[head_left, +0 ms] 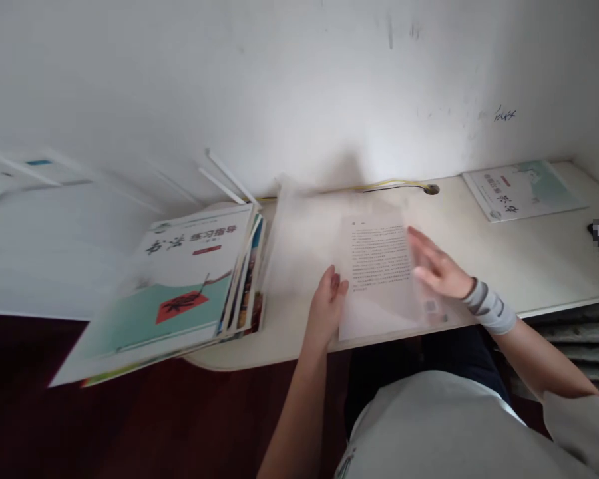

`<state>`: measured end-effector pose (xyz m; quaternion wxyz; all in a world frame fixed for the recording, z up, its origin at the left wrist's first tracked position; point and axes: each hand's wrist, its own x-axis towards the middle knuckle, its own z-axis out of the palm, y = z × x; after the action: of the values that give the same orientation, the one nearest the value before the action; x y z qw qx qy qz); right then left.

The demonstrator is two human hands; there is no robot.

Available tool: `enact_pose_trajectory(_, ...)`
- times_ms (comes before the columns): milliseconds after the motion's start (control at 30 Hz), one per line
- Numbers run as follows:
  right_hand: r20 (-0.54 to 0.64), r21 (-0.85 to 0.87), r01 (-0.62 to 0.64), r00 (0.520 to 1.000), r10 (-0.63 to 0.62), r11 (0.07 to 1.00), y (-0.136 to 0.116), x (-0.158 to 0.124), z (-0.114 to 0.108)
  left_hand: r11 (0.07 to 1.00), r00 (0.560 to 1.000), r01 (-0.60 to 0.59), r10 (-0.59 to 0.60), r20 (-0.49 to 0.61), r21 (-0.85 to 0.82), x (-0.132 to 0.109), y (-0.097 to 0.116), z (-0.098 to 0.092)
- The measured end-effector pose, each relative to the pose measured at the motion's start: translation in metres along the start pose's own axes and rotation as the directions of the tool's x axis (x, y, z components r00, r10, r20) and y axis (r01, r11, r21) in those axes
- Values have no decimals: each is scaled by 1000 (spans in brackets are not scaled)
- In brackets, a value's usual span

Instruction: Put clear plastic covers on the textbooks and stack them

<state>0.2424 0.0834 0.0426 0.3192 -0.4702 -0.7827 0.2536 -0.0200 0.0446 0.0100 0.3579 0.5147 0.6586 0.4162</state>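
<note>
A printed booklet or stack of pages (379, 266) with lines of text lies before me at the table's front edge, its outline smeared by motion. At its left edge my left hand (328, 299) has curled fingers and a thumb closed on the paper. My right hand (442, 267), wearing a grey striped band (490, 306) at the wrist, is over the right edge with fingers stretched out and blurred. Whether it touches the page cannot be made out. A pale translucent blur, perhaps a moving sheet, spreads left of the text.
On the left, a pile of books (190, 273) with a white and green cover on top overhangs the table edge. Another white and green book (524, 189) lies at the back right. A yellow cable (379, 186) runs along the wall to a table hole (432, 189).
</note>
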Motion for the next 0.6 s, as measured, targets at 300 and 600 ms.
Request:
enact_pose_trajectory(300,397,-347,265,911,-115,900,-16,11,61,891,938,287,-187,291,-352,20,10,-17)
enact_pose_trajectory(600,41,128,128,990,-134,984,-7,8,46,939,967,126,-44,250,-319,26,75,-6)
